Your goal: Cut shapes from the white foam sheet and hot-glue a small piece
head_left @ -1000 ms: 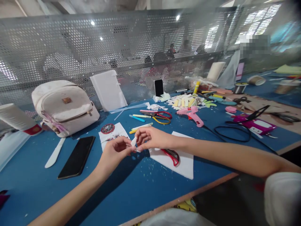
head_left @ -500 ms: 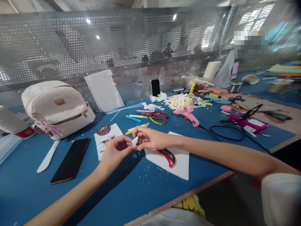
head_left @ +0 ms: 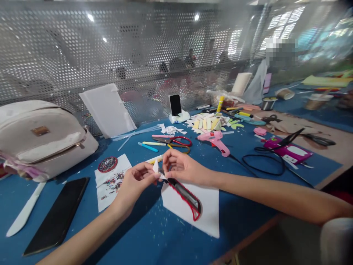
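Note:
A small folded piece of white paper point(head_left: 156, 167) is pinched between the thumb and fingers of my left hand point(head_left: 138, 179). Close beside it, my right hand point(head_left: 183, 168) has curled fingers, with its thumb at the paper's lower flap. Whatever lies deeper in those fingers is hidden. Below my right hand, a red and black utility knife point(head_left: 186, 197) rests on a white sheet point(head_left: 207, 212), its front end partly covered by the fingers. Behind the hands are scissors point(head_left: 180, 140), a blue pen point(head_left: 149, 147) and a pink hot glue gun point(head_left: 215, 141).
At left are a pale backpack point(head_left: 46, 138), a black phone point(head_left: 57, 215) and a white plastic knife point(head_left: 26, 209). A round tin of beads point(head_left: 107, 164) sits on paper with scattered beads. Foam strips point(head_left: 208, 122) pile up at the back; a cable point(head_left: 264, 173) loops at right.
The view has shifted down and right, so the backpack sits further left. My hands have drawn slightly apart, and the white paper's pointed tip stands up more. More of the utility knife shows.

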The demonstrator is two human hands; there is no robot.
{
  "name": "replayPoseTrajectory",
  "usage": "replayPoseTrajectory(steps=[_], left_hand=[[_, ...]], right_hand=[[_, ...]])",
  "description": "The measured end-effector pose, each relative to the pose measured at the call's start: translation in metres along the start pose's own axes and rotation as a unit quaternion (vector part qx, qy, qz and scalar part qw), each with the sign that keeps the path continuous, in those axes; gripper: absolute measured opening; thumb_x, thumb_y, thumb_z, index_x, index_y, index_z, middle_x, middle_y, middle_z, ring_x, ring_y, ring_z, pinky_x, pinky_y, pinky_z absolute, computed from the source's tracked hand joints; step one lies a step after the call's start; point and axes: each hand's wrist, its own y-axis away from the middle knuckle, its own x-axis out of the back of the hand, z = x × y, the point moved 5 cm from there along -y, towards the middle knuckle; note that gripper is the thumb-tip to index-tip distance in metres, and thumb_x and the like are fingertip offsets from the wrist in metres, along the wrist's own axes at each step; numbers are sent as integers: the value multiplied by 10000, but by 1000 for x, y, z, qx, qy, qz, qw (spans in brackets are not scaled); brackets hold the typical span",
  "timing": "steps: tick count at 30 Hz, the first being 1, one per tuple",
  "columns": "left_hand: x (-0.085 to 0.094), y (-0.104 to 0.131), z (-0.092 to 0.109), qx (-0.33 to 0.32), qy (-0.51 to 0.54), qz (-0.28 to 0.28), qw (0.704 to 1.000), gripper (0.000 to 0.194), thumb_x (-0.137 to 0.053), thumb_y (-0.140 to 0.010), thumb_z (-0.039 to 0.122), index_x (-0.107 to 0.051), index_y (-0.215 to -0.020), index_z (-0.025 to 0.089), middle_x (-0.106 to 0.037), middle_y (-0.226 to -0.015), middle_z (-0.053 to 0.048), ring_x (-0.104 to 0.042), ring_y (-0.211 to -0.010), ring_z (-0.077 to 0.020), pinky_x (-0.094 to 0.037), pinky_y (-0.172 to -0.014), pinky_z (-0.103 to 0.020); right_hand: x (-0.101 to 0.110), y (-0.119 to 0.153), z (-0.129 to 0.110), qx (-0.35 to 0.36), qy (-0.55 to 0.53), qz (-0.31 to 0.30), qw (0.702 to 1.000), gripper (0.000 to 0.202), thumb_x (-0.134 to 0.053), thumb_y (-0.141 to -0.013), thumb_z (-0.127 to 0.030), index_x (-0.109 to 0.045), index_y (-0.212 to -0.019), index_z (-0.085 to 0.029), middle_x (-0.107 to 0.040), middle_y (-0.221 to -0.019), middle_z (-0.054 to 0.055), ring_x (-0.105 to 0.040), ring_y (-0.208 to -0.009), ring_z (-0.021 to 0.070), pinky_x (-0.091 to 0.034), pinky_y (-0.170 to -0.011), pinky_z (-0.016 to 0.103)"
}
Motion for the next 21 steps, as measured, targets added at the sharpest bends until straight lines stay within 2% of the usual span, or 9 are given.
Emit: replayPoseTrajectory(steps=[4,8,13,18,21], left_hand=[[-5,-9,-1,14,24,5,1000,278,-870,-721,350,-669,-777,166,-694,-662,4,-635,-613,-112,-492,-642,-197],[-9,-7,-7,39,56,8,998,296,-878,-724,349,-655,-780,163,-698,-679,4,-638,-620,-104,-489,-642,-187],[-14,-1,-11,60,92,-6,994,321,-875,-735,380,-658,-825,161,-707,-750,-9,-640,-653,-107,-504,-670,-200],[-16,1,-5,42,95,-9,995,282,-849,-768,373,-662,-810,166,-702,-768,-14,-645,-684,-115,-513,-696,-206],[-17,2,-3,31,82,-5,996,288,-860,-747,373,-665,-791,165,-700,-760,-12,-632,-666,-113,-518,-693,-212]], right_hand=[[10,0,2,-29,2,14,999,308,-761,-850,-196,-491,-997,-200,-599,-893,-16,-601,-837,123,-476,-812,291],[12,2,4,-37,7,23,999,286,-745,-872,-182,-487,-995,-202,-585,-930,-10,-594,-857,122,-465,-838,294],[3,10,1,2,9,8,1000,192,-651,-972,-241,-470,-1027,-212,-549,-922,-13,-537,-815,112,-436,-797,281],[4,12,2,34,-37,78,996,247,-672,-972,-337,-452,-1005,-228,-525,-880,-25,-505,-741,109,-417,-706,270],[3,11,3,30,-55,84,994,269,-705,-948,-334,-466,-1003,-225,-551,-873,-27,-530,-736,106,-431,-709,270]])
